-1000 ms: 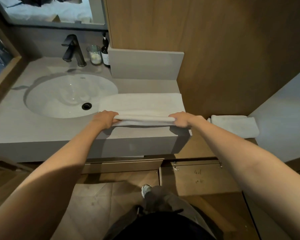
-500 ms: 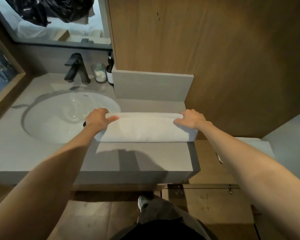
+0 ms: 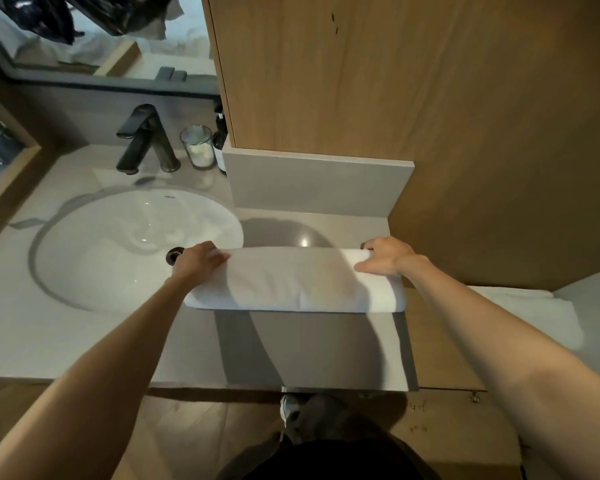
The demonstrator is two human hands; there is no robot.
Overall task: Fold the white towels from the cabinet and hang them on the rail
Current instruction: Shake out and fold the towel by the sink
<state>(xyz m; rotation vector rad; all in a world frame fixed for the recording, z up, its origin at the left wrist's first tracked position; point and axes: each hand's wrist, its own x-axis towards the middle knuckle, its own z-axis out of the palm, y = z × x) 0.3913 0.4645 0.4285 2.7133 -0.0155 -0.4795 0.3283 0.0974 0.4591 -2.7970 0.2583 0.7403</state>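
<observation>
1. Two hands hold one folded white towel (image 3: 291,282), one hand at each end, so the long soft roll does not flop open.
2. The left hand (image 3: 200,259) grips the end next to the big white oval sink (image 3: 118,244). Its fingers lie on top of the towel. I cannot see the thumb.
3. The right hand (image 3: 385,259) grips the end far from the sink. Its fingers curl over the back edge and the thumb sits on the front.
4. The towel is just to the right of the sink, over the flat grey stone counter (image 3: 84,341). A dark shadow lies on the counter under it, so I think the towel is lifted a little.
5. The folding looks done, I think. The hands may be picking the towel up to carry it.
6. I cannot see any rail here, so the hanging part is not yet done.
7. Another white towel (image 3: 541,313) lies lower down, much further right of the sink, past the counter's end.
8. Behind the sink stand a tall black metal tap (image 3: 146,140), a small clear glass cup (image 3: 197,147) and a dark bottle (image 3: 219,147). They are well away from the towel, so it will not bump them.
</observation>
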